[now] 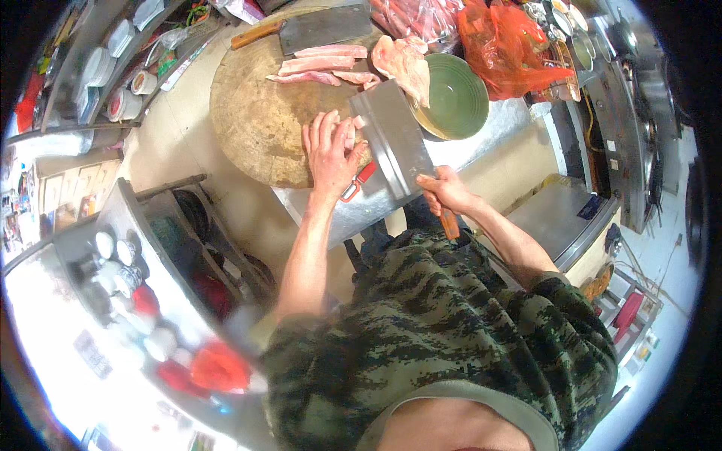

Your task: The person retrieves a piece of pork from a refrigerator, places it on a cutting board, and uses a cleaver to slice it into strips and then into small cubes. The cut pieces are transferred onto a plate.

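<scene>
My right hand (445,191) grips the wooden handle of a broad metal cleaver (392,135), whose blade stands over the right edge of a round wooden chopping block (254,124). Beside the blade, my left hand (333,152) presses on pale strips of raw meat (351,132), partly hidden under its fingers. Farther back on the block lie several meat strips (324,63) and a second cleaver (327,31) with a wooden handle. A larger piece of raw meat (401,65) rests against the rim of a green bowl (457,96) at the block's right.
Under the block is a metal table (361,211); a red-and-grey tool or clip (358,181) lies near my left wrist. Clear bags of meat (414,20) and a red plastic bag (502,51) stand at the back right. Shelves with stacked dishes (98,67) are at the left.
</scene>
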Action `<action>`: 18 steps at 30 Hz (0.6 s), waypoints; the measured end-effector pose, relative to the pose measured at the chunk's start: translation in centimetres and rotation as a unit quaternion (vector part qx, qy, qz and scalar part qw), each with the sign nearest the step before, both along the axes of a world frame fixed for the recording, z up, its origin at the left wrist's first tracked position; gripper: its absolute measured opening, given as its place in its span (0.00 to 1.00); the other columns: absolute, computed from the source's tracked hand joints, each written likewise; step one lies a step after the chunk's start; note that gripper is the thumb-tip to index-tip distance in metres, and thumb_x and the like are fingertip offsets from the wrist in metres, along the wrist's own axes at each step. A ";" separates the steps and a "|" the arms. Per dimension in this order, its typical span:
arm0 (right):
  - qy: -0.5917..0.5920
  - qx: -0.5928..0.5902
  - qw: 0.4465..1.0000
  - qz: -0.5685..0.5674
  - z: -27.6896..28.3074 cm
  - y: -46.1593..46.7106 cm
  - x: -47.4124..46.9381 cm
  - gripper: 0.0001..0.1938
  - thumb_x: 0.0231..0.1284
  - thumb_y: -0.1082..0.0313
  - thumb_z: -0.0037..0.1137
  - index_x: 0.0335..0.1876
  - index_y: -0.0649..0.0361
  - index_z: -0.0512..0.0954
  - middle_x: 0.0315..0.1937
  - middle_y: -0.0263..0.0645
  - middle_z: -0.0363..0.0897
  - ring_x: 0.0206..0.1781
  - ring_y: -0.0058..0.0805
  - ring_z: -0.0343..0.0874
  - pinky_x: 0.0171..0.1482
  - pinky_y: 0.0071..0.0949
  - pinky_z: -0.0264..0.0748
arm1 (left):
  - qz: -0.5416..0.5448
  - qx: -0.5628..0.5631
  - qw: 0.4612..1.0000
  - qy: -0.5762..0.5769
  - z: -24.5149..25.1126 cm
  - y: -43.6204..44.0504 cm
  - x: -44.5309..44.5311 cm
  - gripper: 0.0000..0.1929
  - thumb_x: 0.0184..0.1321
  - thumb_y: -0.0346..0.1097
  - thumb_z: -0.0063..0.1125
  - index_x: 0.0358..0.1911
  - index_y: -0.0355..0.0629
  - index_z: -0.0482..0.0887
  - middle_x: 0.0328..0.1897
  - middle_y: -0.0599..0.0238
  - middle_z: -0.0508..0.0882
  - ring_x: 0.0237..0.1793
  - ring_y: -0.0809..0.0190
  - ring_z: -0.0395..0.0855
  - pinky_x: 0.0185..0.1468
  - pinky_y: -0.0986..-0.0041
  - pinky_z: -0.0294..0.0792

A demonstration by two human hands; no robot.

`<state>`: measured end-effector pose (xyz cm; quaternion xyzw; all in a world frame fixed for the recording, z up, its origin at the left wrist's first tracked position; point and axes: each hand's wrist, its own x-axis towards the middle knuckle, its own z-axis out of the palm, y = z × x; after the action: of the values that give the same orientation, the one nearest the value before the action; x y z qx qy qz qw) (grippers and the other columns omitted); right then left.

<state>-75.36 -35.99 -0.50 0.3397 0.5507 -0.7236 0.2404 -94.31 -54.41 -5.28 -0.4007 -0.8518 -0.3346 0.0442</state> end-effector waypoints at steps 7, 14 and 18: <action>0.050 -0.057 0.994 0.075 -1.7 -5.5 -2.3 0.17 0.73 0.61 0.48 0.25 0.59 0.70 0.11 0.31 0.66 0.10 0.21 0.68 0.14 0.25 0.65 | 0.087 0.067 0.994 -0.006 -0.9 -0.3 0.1 0.25 0.56 0.41 0.67 0.56 0.42 0.78 0.65 0.51 0.71 0.67 0.43 0.65 0.70 0.52 0.56; 0.040 -0.006 0.997 0.059 0.7 -2.9 3.0 0.16 0.74 0.61 0.47 0.28 0.60 0.69 0.11 0.31 0.68 0.11 0.20 0.68 0.16 0.25 0.65 | 0.078 0.117 0.990 -0.031 1.0 3.5 4.8 0.26 0.53 0.41 0.69 0.55 0.40 0.76 0.62 0.50 0.71 0.64 0.42 0.65 0.67 0.50 0.58; 0.015 0.063 0.998 0.006 4.3 1.3 7.4 0.14 0.74 0.63 0.46 0.29 0.60 0.69 0.10 0.29 0.68 0.11 0.20 0.68 0.17 0.25 0.66 | 0.042 0.162 0.986 -0.024 2.4 11.7 8.5 0.22 0.52 0.39 0.68 0.50 0.42 0.78 0.59 0.54 0.72 0.62 0.45 0.67 0.65 0.50 0.60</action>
<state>-68.00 -34.64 3.80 0.3403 0.6008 -0.6908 0.2147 -85.85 -42.72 -2.90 -0.3442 -0.8030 -0.4757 0.1023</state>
